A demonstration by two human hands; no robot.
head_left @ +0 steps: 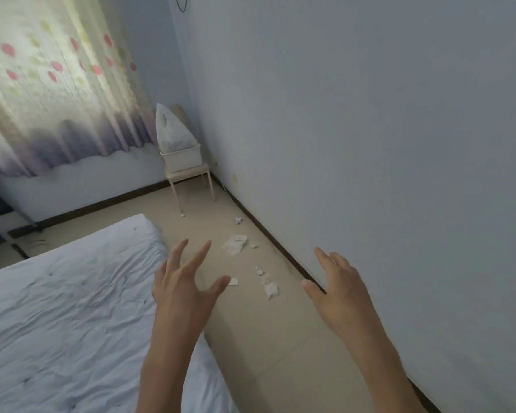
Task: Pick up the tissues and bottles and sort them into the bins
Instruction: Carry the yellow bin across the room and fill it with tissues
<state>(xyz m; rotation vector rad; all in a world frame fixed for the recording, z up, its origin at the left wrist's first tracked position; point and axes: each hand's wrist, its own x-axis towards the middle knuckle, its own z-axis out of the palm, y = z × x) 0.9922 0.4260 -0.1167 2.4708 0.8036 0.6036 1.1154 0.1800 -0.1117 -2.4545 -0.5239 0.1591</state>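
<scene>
Though raised over the pale beige tiled floor (265,338), holding nothing: left hand (182,281) spread wide, fingers straight and thumb out; right hand (337,287) flat and relaxed. Both bare, both clear of the litter below.

Judged barely begun, if begun at all. No bottle in view, nor anything plainly a bin. White plastic tub (182,159) on a cream stool (191,177) in the far corner: possibly one, impossible to tell. Left to do, by this view: all of the gathering and all of the sorting.

Strewn along the strip of floor between the bed with its rumpled pale blue sheet (72,308) and the dark skirting board (268,234): white paper tissues. Largest, a flattish crumpled sheet (234,244), just beyond the left hand. Nearer, a twisted wad (270,289) between the two hands, a small scrap (233,281) seen just beside the left thumb tip, another bit (259,270) just past the wad. Farther off, a tight ball (238,220) near the skirting, and a speck (182,215) by a stool leg. All thin, soft, loosely crushed; probably easy to pinch up, probably a matter of several stoops.
</scene>
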